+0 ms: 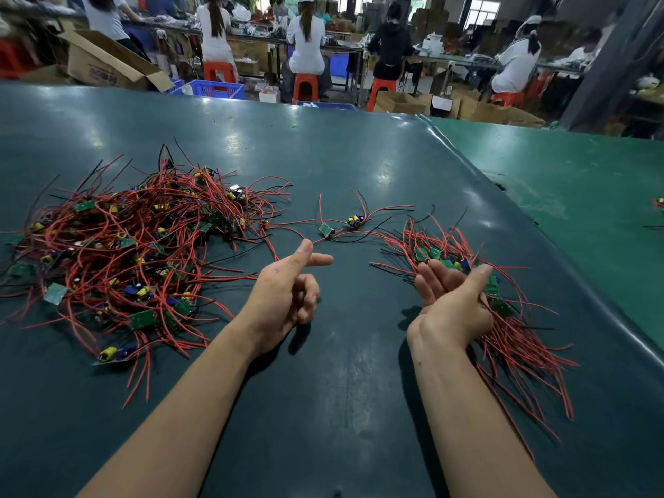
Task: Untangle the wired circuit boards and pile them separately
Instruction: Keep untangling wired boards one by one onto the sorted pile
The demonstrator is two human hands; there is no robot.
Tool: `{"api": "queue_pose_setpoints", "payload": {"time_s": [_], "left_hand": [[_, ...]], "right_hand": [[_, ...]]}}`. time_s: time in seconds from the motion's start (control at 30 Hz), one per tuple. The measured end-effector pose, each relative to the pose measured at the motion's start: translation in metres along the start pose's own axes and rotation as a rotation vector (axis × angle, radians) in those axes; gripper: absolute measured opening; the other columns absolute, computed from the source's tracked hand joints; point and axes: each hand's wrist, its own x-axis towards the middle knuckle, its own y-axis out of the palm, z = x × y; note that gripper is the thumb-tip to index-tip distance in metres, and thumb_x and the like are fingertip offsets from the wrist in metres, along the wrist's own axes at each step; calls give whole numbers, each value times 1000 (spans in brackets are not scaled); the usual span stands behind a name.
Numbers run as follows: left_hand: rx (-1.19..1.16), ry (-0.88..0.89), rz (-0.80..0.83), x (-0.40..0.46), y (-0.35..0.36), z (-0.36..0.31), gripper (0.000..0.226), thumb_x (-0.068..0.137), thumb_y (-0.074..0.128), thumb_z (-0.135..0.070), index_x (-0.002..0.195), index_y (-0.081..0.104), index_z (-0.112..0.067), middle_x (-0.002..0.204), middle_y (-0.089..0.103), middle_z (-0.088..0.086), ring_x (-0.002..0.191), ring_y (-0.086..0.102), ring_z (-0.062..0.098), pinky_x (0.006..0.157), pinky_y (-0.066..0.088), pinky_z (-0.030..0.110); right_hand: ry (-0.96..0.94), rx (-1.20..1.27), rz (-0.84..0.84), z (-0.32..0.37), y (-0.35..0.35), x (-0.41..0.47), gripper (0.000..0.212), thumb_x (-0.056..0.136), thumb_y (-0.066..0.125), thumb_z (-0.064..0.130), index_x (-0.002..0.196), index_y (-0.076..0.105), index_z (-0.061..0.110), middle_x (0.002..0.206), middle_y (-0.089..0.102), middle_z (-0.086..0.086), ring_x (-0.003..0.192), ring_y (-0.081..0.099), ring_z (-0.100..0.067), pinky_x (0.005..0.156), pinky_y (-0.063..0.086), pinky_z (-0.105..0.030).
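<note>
Right hand point(454, 307) clamps the sorted bundle of boards point(503, 318) at four o'clock. Left hand point(287, 292), empty, index and thumb out, looks set for the stray boards point(341, 226) at twelve.

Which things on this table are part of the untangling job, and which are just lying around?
Part of the job:
tangled heap
two loose boards
sorted bundle, held by the right hand
left hand, holding nothing

Just lying about:
cardboard box
blue crate
red stools
green mat
</note>
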Motion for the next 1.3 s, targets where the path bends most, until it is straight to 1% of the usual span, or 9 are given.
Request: {"api": "queue_pose_setpoints", "payload": {"time_s": [0.1,0.23,0.37,0.47,0.57,0.73,0.87,1.13,1.3], "left_hand": [[0,-1,-12,1,0,0,58,85,52,-54,111,65,-4,46,44,3,34,33,13,39,26,18],[1,-5,-19,0,2,-1,57,84,54,-54,111,65,-4,47,44,3,34,33,13,39,26,18],[75,210,-145,-1,1,1,32,95,56,-36,90,70,-7,44,42,2,33,32,13,38,26,19],[531,578,-506,-4,-5,1,30,97,58,-28,72,67,-14,47,48,-7,42,41,11,43,31,25],[1175,764,-853,-8,-14,0,16,89,61,-29,84,68,-15,74,63,0,75,55,23,64,39,32],[1393,311,-1077,-3,-43,-10,41,85,60,-25,123,58,-11,133,52,16,126,40,37,101,29,48],[1499,13,-1069,-3,-54,-12,38,92,54,-26,125,57,-8,129,57,19,124,40,38,101,28,49],[1258,463,-1197,-5,-53,-15,24,92,60,-15,112,72,-17,99,72,14,97,57,38,87,34,46],[1250,1099,-1050,-6,-41,-13,16,95,64,-13,107,75,-15,89,74,1,82,58,28,78,37,37]], "right_hand": [[31,25,0,3,0,-4,49,96,54,49,75,60,5,76,74,-10,59,71,-23,44,51,-23],[-9,7,23,3,2,-8,26,97,60,30,104,63,5,103,70,-8,62,72,-22,45,51,-24],[-57,-89,84,2,1,-9,21,102,47,23,95,62,11,77,70,-6,48,62,-17,39,44,-22],[-147,-219,188,-4,2,-9,25,102,46,22,85,62,14,52,59,0,37,47,-13,35,34,-19],[-153,-326,295,-13,1,-12,26,102,47,23,83,63,15,47,54,3,34,43,-11,34,31,-17],[-107,-428,390,-20,-1,-12,27,101,49,22,80,63,14,47,55,2,36,42,-9,36,31,-18],[-100,-443,428,-21,-1,-11,28,101,50,20,77,64,13,47,55,2,38,43,-9,37,32,-19],[-91,-477,458,-21,-1,-9,28,100,51,18,78,65,11,47,55,3,40,46,-8,37,35,-18],[-119,-543,575,-20,0,-13,24,100,52,16,81,66,10,53,57,-1,43,49,-7,40,37,-19]]}}
